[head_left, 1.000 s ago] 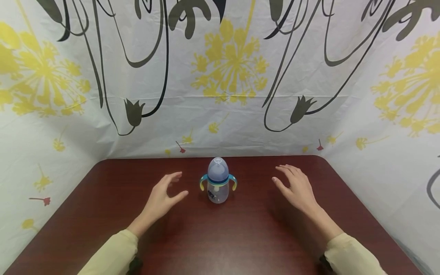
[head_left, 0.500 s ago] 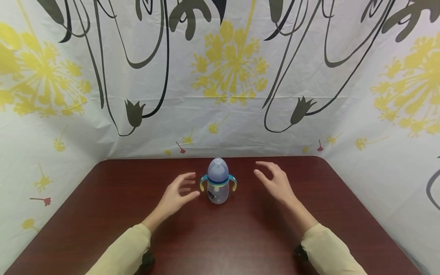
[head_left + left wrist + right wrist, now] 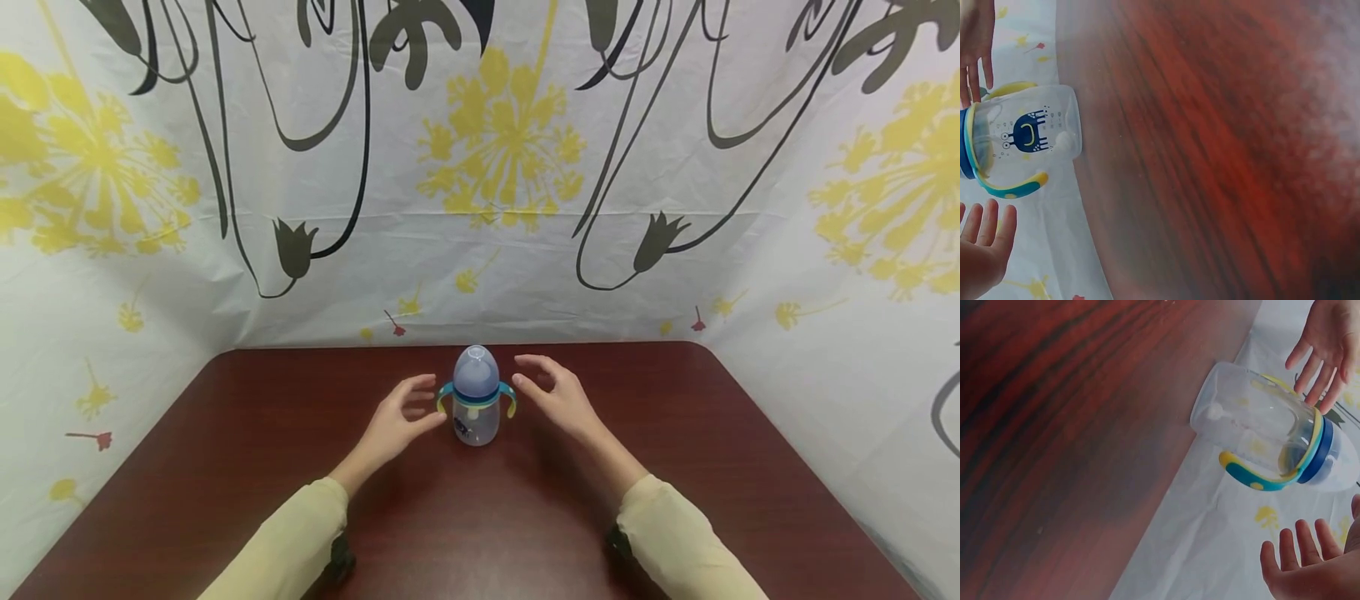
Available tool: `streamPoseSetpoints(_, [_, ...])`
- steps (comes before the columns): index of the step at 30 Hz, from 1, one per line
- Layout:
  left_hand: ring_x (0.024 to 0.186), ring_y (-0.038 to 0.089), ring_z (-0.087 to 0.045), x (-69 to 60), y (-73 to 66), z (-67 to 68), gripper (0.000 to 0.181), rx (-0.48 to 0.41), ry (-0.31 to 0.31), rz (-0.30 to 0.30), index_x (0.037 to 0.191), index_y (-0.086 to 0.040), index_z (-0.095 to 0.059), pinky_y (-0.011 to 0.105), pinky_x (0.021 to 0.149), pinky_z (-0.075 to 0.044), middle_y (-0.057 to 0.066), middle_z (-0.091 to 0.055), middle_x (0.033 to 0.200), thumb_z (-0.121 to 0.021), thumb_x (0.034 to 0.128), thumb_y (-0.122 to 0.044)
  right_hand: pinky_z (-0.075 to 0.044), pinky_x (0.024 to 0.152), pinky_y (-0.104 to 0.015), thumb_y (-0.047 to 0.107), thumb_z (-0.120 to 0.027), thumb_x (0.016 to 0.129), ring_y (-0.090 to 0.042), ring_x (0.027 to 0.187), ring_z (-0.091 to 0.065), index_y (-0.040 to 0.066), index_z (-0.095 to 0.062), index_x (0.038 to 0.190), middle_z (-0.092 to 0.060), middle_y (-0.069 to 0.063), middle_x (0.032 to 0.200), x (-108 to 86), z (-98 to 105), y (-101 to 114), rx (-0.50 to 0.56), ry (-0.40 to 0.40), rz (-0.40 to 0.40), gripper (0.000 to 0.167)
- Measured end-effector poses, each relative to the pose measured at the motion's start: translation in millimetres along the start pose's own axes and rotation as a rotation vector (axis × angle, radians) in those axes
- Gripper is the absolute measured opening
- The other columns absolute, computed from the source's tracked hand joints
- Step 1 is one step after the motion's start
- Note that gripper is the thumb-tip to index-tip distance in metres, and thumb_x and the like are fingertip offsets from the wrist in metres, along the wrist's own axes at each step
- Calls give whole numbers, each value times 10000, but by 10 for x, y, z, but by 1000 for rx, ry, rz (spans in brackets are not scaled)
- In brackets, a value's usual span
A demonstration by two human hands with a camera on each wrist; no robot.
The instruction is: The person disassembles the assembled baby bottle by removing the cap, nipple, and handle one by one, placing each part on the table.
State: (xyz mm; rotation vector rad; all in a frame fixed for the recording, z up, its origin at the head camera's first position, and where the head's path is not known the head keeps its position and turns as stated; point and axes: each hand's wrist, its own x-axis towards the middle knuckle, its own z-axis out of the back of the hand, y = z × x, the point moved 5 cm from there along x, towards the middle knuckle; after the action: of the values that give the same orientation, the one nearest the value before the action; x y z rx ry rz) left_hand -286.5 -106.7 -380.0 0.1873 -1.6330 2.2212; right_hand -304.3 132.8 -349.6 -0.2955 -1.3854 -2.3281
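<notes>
Set beyond pale yellow sleeves [image 3: 292, 525] on a dark red bench [image 3: 480, 525], between left hand [image 3: 393, 425] and right hand [image 3: 561, 400] with fingers [image 3: 1288, 550] loosely spread just beside the teal-and-yellow handles [image 3: 1250, 480]: a baby bottle [image 3: 476, 421], upright near the far edge, before a flower-patterned sheet [image 3: 420, 258].
</notes>
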Motion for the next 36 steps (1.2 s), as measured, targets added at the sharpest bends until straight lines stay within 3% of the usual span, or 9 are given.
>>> streamPoseSetpoints(6, [1087, 354, -442, 22, -87, -33, 554, -53, 41, 66, 1243, -4, -432, 468, 860, -363, 197, -445, 1227, -689, 765, -116, -406, 813, -444, 274, -598, 841, -288, 1021, -518, 64, -520, 1186, -519, -112, 1168, 27, -104, 80, 88, 64, -11, 411])
streamPoseSetpoints(12, [1065, 282, -473, 129, 219, -84, 599, -25, 38, 134, 1255, -35, -442, 378, 826, -415, 113, -485, 1189, -713, 744, -192, -411, 822, -390, 382, -619, 799, -212, 1015, -530, 130, -513, 1202, -516, -31, 1177, 118, -249, -203, 88, 97, -53, 487])
streamPoseSetpoints(16, [1052, 272, -488, 160, 361, -134, 581, 4, 51, 172, 1254, -60, -447, 365, 792, -437, 97, -488, 1187, -707, 751, -191, -453, 714, -388, 366, -621, 805, -243, 930, -552, 152, -498, 1213, -512, -50, 1172, 125, -331, -258, 96, 126, -82, 477])
streamPoseSetpoints(19, [1039, 294, -502, 167, 392, -173, 551, 3, 61, 175, 1241, -68, -459, 375, 785, -440, 115, -495, 1182, -703, 755, -161, -458, 652, -374, 301, -617, 824, -263, 892, -544, 87, -484, 1219, -513, -100, 1152, 100, -346, -154, 104, 149, -79, 468])
streamPoseSetpoints(24, [1020, 279, -513, 194, 383, -226, 546, 10, 73, 162, 1223, -75, -473, 381, 807, -426, 111, -519, 1146, -712, 746, -192, -446, 669, -328, 211, -608, 839, -255, 955, -527, 18, -457, 1228, -501, -145, 1160, 57, -329, 62, 112, 167, -83, 460])
streamPoseSetpoints(31, [905, 204, -528, 249, 395, -287, 530, 88, 116, 144, 1204, -60, -478, 369, 779, -425, 63, -551, 1035, -711, 748, -198, -450, 657, -320, 205, -608, 840, -261, 944, -523, 27, -421, 1263, -507, -148, 1148, 56, -339, 90, 110, 192, -111, 495])
streamPoseSetpoints(36, [946, 215, -527, 268, 408, -302, 535, 101, 135, 140, 1197, -48, -478, 389, 816, -403, 73, -551, 1061, -719, 738, -179, -452, 658, -312, 207, -610, 838, -266, 974, -513, 18, -412, 1268, -500, -150, 1163, 71, -355, 70, 112, 209, -102, 510])
